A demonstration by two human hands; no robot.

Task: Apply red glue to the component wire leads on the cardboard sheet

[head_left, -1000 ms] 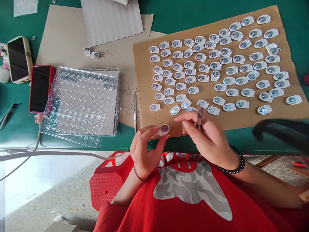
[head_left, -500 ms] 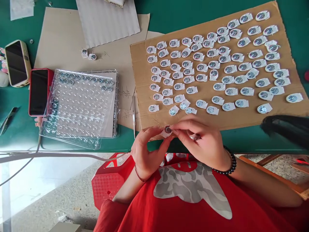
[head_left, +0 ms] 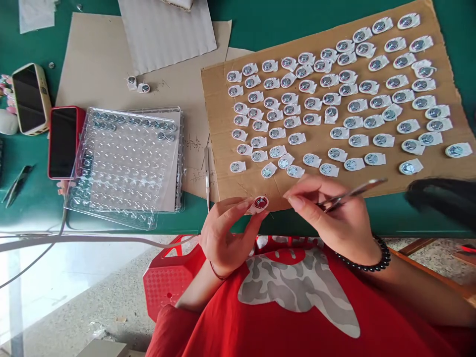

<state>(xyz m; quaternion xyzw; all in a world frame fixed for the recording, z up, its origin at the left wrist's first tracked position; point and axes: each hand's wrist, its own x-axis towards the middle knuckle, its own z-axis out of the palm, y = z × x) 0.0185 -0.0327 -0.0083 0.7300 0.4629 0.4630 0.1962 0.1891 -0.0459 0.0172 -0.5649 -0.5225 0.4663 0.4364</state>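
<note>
Left hand (head_left: 223, 233) pinching one small round part (head_left: 261, 202) at counter (head_left: 390, 218) edge; right hand (head_left: 330, 218) gripping tweezers (head_left: 349, 194). Cardboard sheet (head_left: 372, 178) mostly filled w/ finished parts (approx 8 rows), clear tray (head_left: 126, 168) nearly empty — I'd say late stage.

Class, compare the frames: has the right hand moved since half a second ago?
Yes. The right hand, gripping tweezers, drew rightward away from the small round part, along the cardboard sheet's near edge.
</note>
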